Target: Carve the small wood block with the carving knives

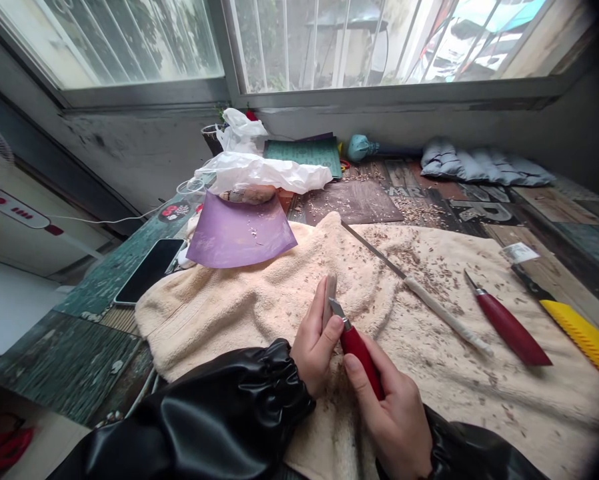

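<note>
Left hand: fingers clenched round a small wood piece, thumb pressed up near the blade. The thumb likely braces the piece.
Right hand: fingers wrapped tight on the red handle of a knife, with the short blade tip against the wood.
Wood piece: upright in the left fist, over the middle of the towel, just in front of the body. Its lower part is hidden in the palm, so its full shape is unclear.
Towel: spread over the table and littered with chips and shavings. Probably laid to catch them and to cushion the tools.
Spare tools: a second red knife, a long rod with a pale wrapped grip, and a yellow-handled tool. All lie on the right side of the towel, near the knife hand but apart from each other.
Purple sheet: curled, propped at the towel's far edge, with a few chips on it.
Phone: flat on the table left of the towel, away from most of the chips.
Hidden or cut off: both forearms are covered by black sleeves. The yellow tool runs out of frame. What sits under the white bag is hard to make out.
</note>
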A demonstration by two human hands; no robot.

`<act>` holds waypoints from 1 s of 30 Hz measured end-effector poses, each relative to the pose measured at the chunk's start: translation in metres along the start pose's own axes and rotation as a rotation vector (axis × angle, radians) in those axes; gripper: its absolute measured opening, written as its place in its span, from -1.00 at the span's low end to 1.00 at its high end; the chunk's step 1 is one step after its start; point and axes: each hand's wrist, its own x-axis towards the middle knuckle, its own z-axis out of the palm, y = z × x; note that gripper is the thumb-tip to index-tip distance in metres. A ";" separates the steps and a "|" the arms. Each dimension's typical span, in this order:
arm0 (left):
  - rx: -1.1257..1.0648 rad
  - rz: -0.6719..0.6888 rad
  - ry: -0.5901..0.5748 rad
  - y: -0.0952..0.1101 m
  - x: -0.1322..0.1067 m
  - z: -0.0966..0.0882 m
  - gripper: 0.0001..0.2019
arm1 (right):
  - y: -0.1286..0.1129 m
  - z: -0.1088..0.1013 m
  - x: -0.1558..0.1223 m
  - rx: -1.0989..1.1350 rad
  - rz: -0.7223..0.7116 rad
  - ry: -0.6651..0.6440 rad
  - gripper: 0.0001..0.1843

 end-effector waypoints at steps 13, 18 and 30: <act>0.013 -0.007 0.049 0.005 0.006 -0.001 -0.46 | 0.000 0.000 -0.001 0.032 0.046 0.061 -0.63; -0.023 -0.013 0.069 0.005 0.006 0.000 -0.47 | -0.002 0.007 0.000 0.079 0.059 0.103 -0.67; -0.060 -0.033 0.154 0.009 0.006 0.004 -0.47 | -0.005 0.015 -0.002 0.142 0.102 0.183 -0.61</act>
